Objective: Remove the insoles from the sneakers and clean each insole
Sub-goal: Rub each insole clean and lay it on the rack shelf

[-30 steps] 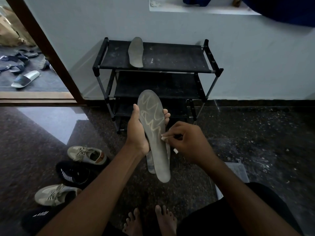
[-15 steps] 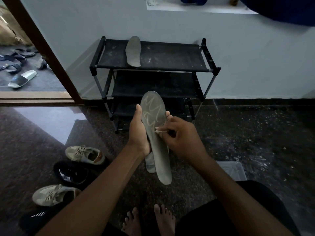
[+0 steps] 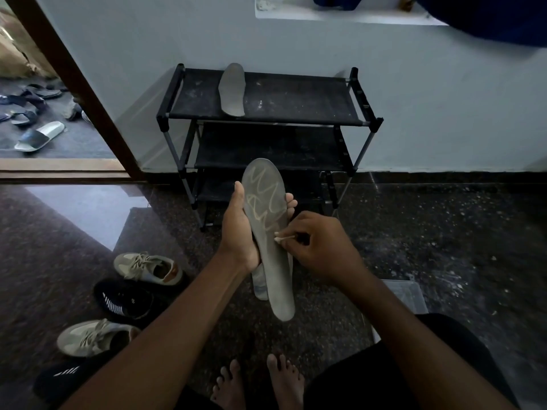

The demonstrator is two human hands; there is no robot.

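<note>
Two insoles, one grip: a person's left hand point(image 3: 236, 232) is clasping a grey insole point(image 3: 273, 261) toe-up over the floor, with the thumb lying along its left edge and the fingertips curling round its right edge. A paler insole point(image 3: 260, 287) is showing behind and below it, pressed against its back.
Right hand: the right hand point(image 3: 321, 250) is pinching a cotton swab point(image 3: 284, 238) between thumb and fingers. The white tip is touching the insole's face near the right edge.
Zigzag strokes: pale zigzag strokes point(image 3: 265, 199) are covering the toe half and ending just above the swab tip, while the heel half is showing plain grey.
Step in hand: the swabbing appears to be working down the face, roughly halfway along.
Doing it well: the job is calling for close, overlapping passes from edge to edge. The left hand should be bracing the insole from behind so the soft foam is not flexing away from the tip.
Watching for: the left palm is covering part of the left edge, so that strip is likely needing a shifted grip. A loaded tip may be smearing rather than lifting dirt.
Shoe rack: a third insole point(image 3: 232, 90) is lying on the top shelf of a black shoe rack point(image 3: 310, 99) against the wall.
Sneakers: beige sneakers point(image 3: 148, 267) and black sneakers point(image 3: 124, 301) are sitting on the floor to the person's left, well apart from the hands.
Plastic box: a clear plastic box point(image 3: 410, 294) is sitting by the right knee, its contents too dim to tell.
</note>
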